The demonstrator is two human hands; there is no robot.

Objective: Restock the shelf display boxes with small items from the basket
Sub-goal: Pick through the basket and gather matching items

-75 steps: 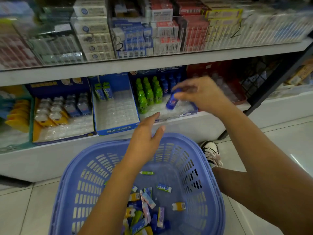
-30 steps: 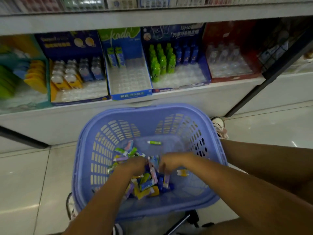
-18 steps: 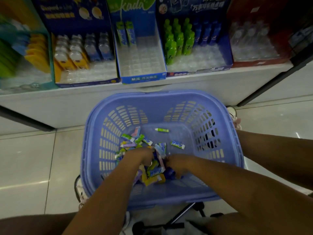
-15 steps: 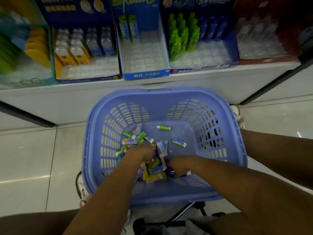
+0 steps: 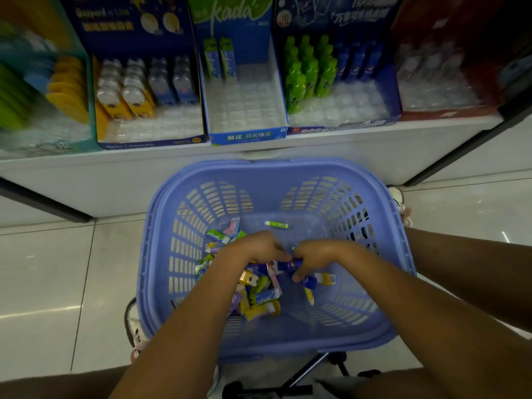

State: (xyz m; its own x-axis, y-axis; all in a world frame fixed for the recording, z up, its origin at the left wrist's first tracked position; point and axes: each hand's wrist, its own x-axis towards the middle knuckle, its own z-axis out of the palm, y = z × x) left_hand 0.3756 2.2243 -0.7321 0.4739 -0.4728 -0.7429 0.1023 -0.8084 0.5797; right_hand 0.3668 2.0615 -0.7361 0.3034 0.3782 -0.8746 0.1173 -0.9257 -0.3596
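Right-hand fingers [image 5: 301, 272] around glossy blue oblong packet [image 5: 287, 265]

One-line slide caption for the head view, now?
Left hand sifts small items in the blue basket, right hand pinching a dark blue item, below shelf display boxes.

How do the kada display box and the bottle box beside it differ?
The kada display box holds just two upright packs at the back; the bottle box holds many green and blue bottles. The kada display box has square slots, the bottle box round ones. Both have empty front rows.
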